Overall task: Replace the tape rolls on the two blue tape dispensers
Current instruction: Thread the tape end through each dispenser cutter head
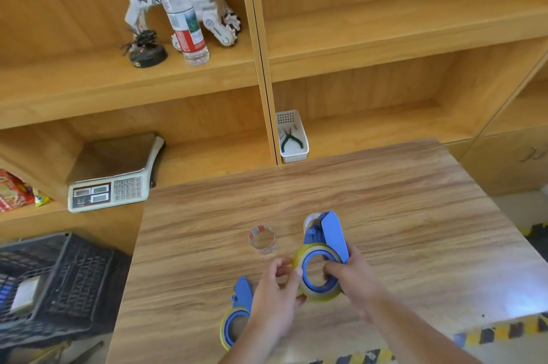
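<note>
Both hands hold a blue tape dispenser (329,233) above the wooden table (385,215). A yellowish tape roll (318,295) sits around its blue hub. My right hand (353,277) grips the dispenser with fingers in the hub hole. My left hand (278,295) pinches the roll's left edge. A second blue dispenser (237,313) with a yellowish roll lies on the table, partly hidden behind my left wrist. An empty clear tape core (262,239) stands on the table to the left of the held dispenser. Another pale core (310,220) peeks out behind the dispenser.
Wooden shelves stand behind the table. A weighing scale (109,188), a white basket with pliers (292,138), a water bottle (182,11) and a toy robot (207,2) sit on them. A black crate (56,280) is at lower left. Yellow-black tape marks the table's near edge (504,331).
</note>
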Action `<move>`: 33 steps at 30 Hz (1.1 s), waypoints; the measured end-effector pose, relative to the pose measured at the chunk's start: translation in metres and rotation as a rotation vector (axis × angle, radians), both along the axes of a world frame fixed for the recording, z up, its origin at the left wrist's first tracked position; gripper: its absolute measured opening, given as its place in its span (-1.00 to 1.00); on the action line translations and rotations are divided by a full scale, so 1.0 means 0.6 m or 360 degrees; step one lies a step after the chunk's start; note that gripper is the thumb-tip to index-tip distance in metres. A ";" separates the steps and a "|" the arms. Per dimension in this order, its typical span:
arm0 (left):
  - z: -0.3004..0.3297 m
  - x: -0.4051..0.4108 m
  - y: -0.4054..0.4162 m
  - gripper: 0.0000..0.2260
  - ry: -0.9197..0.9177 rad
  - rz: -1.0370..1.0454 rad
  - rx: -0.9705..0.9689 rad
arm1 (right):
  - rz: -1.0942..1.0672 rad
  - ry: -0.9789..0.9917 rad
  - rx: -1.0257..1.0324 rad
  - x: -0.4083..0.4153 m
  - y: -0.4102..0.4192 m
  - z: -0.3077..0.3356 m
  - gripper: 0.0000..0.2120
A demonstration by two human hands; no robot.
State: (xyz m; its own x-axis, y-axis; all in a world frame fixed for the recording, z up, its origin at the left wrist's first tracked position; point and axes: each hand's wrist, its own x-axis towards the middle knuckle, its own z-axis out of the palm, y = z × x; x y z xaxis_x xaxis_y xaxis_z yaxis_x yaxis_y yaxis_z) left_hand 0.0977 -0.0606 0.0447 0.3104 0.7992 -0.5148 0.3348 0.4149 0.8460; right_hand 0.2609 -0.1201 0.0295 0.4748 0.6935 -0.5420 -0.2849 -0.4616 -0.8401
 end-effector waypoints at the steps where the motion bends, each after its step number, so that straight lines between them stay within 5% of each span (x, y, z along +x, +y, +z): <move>1: 0.005 -0.004 -0.004 -0.77 -0.0047 0.0027 -0.0009 | 0.0026 -0.0007 0.0022 0.000 0.001 0.009 -0.64; 6: 0.048 -0.038 -0.003 -0.87 0.0029 -0.0178 0.0314 | 0.0111 0.0050 0.0046 -0.001 -0.006 0.043 -0.66; 10: 0.084 -0.074 0.042 -0.76 0.0306 -0.0731 0.0979 | 0.0232 0.0178 0.0092 -0.005 -0.014 0.059 -0.71; 15: 0.137 -0.089 0.064 -0.74 0.0494 -0.1300 0.1289 | 0.0515 0.0369 0.0142 -0.017 -0.025 0.085 -0.69; 26: 0.169 -0.104 0.036 -0.73 0.0634 -0.1364 0.1524 | 0.0816 0.0397 0.0210 -0.037 -0.056 0.110 -0.82; 33: 0.187 -0.112 0.024 -0.82 0.0630 -0.1715 0.1683 | 0.0997 0.0441 0.0154 -0.049 -0.079 0.114 -0.76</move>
